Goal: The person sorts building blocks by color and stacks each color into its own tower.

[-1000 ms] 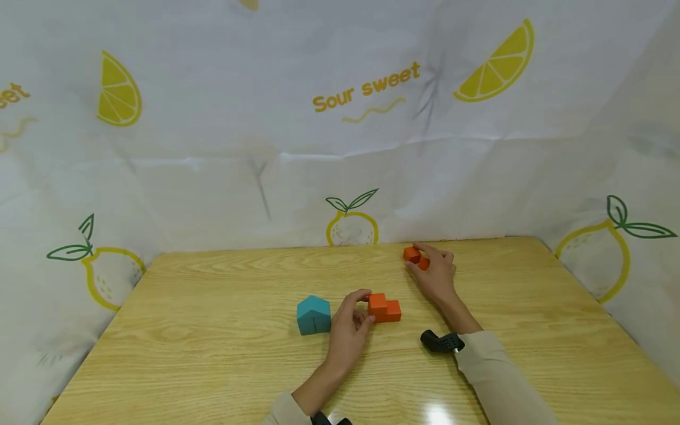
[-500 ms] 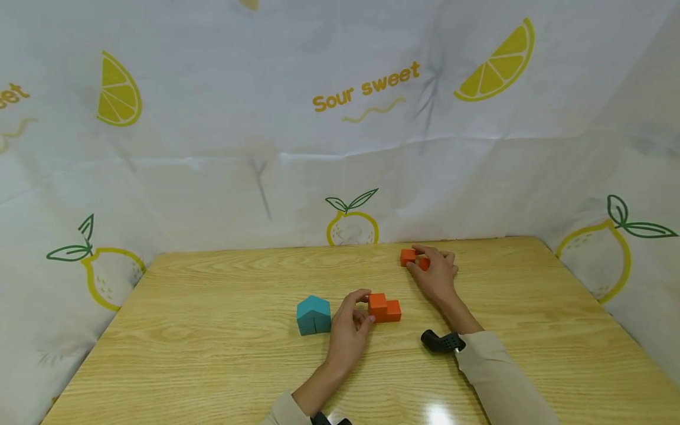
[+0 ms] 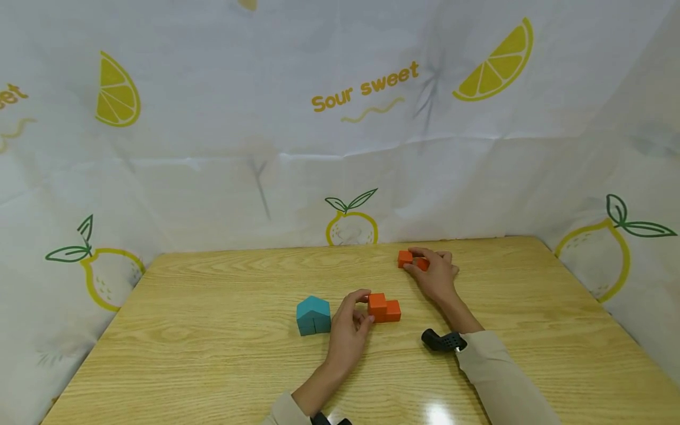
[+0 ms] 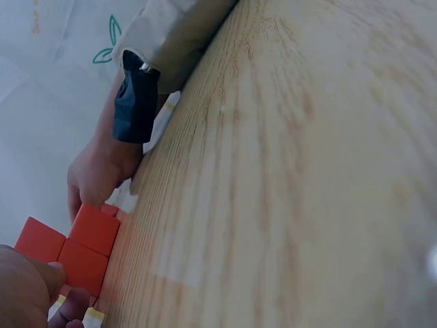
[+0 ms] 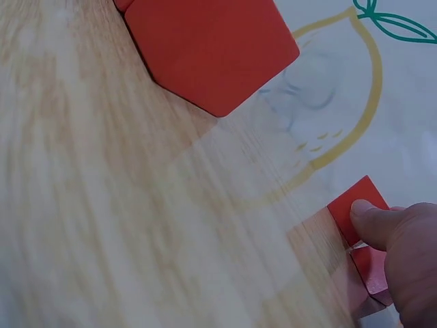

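Observation:
At mid-table my left hand [image 3: 346, 336] holds the left side of a small orange block stack [image 3: 377, 307], thumb in front and index finger behind. In the left wrist view, several orange blocks [image 4: 83, 268] sit together under that thumb. Farther back, my right hand [image 3: 437, 276] pinches an orange cube [image 3: 405, 258] between thumb and index finger. A second orange block [image 3: 422, 263] lies behind the cube, partly hidden by the fingers. The right wrist view shows the thumb pressed on the cube [image 5: 351, 210], the other block [image 5: 372, 270] close beside it.
A teal block house [image 3: 313, 316] with a pointed top stands just left of my left hand. The wooden table [image 3: 212, 354] ends at a white lemon-print sheet [image 3: 239, 195] behind and at both sides. A black wrist device [image 3: 443, 341] sits on my right forearm.
The orange cube in my right hand has turned and shifted slightly left, widening the gap to the block behind it. My left hand and the stack stay put.

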A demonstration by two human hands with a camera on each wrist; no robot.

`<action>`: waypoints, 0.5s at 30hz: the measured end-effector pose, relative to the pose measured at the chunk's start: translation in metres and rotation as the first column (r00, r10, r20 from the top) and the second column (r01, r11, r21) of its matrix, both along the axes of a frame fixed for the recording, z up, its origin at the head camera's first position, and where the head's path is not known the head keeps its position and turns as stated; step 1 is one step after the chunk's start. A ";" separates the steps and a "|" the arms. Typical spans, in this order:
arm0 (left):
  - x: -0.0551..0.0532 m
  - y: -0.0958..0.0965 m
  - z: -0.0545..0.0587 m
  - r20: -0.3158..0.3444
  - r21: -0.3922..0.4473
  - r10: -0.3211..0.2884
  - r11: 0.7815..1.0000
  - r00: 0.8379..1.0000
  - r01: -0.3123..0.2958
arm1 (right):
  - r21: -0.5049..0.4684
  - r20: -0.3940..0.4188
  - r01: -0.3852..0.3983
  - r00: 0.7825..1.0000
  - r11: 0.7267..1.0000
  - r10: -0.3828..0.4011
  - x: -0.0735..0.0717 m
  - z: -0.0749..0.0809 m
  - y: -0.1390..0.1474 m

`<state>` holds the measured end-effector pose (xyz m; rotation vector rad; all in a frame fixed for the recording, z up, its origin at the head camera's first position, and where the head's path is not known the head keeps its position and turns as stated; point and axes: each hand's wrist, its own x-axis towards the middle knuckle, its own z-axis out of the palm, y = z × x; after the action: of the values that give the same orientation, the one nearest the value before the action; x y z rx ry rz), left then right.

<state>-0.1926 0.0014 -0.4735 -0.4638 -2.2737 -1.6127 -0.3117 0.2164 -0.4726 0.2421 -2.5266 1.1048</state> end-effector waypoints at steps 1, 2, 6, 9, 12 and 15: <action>0.000 0.000 0.000 -0.001 0.000 0.000 1.000 1.000 0.000 | -0.003 -0.005 -0.001 1.000 1.000 0.001 0.000 0.000 0.000; 0.000 0.000 0.000 -0.001 -0.001 0.001 1.000 1.000 -0.001 | -0.006 -0.011 -0.002 1.000 1.000 0.002 0.000 0.000 0.001; 0.000 0.001 0.000 -0.003 0.001 -0.001 1.000 1.000 0.001 | -0.017 -0.048 -0.005 0.999 1.000 0.004 0.000 0.000 0.001; 0.000 0.001 0.001 -0.002 0.002 -0.001 1.000 1.000 0.001 | -0.031 -0.090 -0.004 0.996 1.000 0.001 0.001 -0.001 0.001; 0.000 0.001 0.001 0.006 0.002 0.001 1.000 1.000 -0.002 | -0.052 -0.136 -0.011 0.991 0.999 0.004 0.003 -0.001 0.000; 0.000 0.000 0.001 0.014 0.006 0.002 1.000 1.000 -0.002 | -0.091 -0.173 -0.030 0.985 0.995 0.014 0.008 0.000 -0.002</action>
<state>-0.1921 0.0016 -0.4724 -0.4501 -2.2784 -1.6257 -0.3041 0.2144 -0.4730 0.3262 -2.3200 1.1550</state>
